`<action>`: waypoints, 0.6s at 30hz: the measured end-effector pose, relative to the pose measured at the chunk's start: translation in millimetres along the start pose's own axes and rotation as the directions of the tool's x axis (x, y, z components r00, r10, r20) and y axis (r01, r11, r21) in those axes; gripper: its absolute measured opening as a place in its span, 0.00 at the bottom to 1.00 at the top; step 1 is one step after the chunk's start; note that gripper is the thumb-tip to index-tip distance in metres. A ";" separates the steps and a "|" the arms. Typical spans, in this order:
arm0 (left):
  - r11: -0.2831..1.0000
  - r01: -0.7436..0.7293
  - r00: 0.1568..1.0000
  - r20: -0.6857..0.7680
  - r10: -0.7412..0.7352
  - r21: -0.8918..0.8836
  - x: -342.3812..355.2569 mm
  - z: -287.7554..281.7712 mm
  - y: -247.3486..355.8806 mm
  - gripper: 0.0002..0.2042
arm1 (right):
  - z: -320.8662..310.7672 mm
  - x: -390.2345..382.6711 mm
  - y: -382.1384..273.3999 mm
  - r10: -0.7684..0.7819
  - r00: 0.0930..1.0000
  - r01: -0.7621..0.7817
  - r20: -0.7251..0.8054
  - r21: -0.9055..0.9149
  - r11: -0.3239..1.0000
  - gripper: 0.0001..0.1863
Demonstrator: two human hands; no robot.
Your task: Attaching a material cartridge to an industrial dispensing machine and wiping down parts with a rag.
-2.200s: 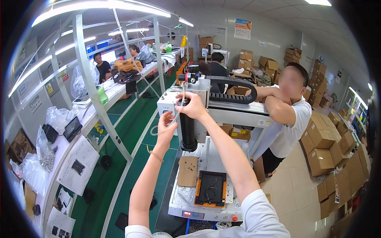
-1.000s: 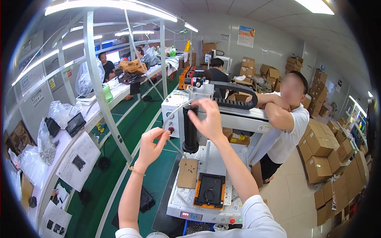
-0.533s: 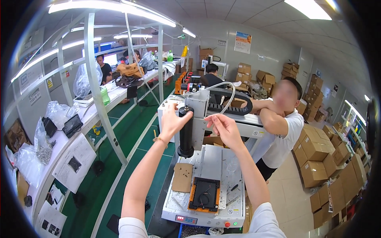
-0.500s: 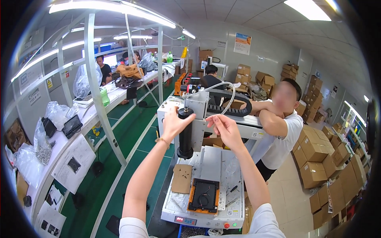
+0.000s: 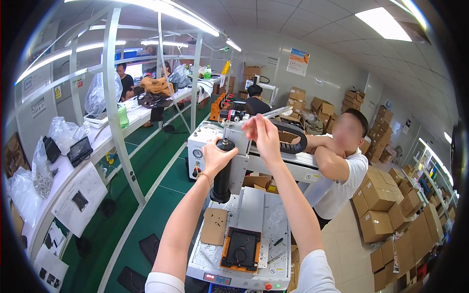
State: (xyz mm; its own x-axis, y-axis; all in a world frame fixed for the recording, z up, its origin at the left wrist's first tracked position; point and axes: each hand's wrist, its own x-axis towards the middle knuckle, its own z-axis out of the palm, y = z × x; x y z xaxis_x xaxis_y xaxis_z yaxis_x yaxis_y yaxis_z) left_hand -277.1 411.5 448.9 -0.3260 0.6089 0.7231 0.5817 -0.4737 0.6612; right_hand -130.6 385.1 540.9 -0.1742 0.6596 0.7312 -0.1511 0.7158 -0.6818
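My left hand (image 5: 217, 158) is wrapped round the upper part of a black cylinder (image 5: 223, 178) mounted upright on the head of a white benchtop machine (image 5: 204, 146). Raised beside that head, my right hand (image 5: 264, 139) has its fingers bent. A pale hose (image 5: 279, 112) runs behind its fingertips; whether they grip it I cannot tell. Below, on the machine's bed, an orange-edged fixture (image 5: 225, 251) holds a black frame-like part (image 5: 241, 249) with a thin wire loop in it. A brown cardboard piece (image 5: 213, 226) bearing small dark bits lies next to the fixture.
A black cable chain (image 5: 293, 136) curves along the machine's arm. Behind that arm, a person (image 5: 337, 180) leans with folded arms. Cardboard boxes (image 5: 378, 195) are stacked at the right. A long white bench (image 5: 105, 139) with bags and a metal post (image 5: 113, 97) stands left.
My right hand has risen, and the hose's high loop has become a flatter run. My left hand stays on the cylinder. The machine appears slightly lower and further left as the view shifts.
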 end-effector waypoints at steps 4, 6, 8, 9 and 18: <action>0.974 0.198 0.961 0.217 -0.171 -0.109 3.2 -18.3 12.7 0.30 | 27.6 19.5 9.9 -0.022 0.998 0.019 -0.065 -0.039 0.999 0.24; 0.959 0.269 0.925 0.301 -0.232 -0.090 -0.3 -24.4 21.5 0.33 | 29.5 24.4 13.3 -0.019 0.998 0.017 -0.052 -0.033 0.999 0.24; 0.979 0.200 0.958 0.202 -0.205 0.048 -8.3 -28.2 27.3 0.42 | 32.3 28.4 16.8 -0.010 0.999 0.007 -0.052 -0.065 0.998 0.24; 0.978 0.201 0.959 0.194 -0.207 0.049 -11.3 -30.9 25.2 0.42 | 33.2 29.5 18.5 -0.012 0.999 0.009 -0.045 -0.062 0.998 0.24; 0.990 0.039 0.981 0.196 -0.012 -0.135 -26.5 -38.6 -5.7 0.39 | 34.0 31.7 37.8 0.020 1.000 -0.018 0.008 -0.198 0.980 0.22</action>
State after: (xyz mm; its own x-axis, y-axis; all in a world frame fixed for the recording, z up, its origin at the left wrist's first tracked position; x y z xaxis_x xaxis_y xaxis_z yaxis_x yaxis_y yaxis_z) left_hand -300.5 373.5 433.7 -0.1807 0.7275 0.6618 0.4630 -0.5308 0.7099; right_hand -174.9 425.2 537.4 -0.1852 0.6721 0.7169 0.0474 0.7348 -0.6766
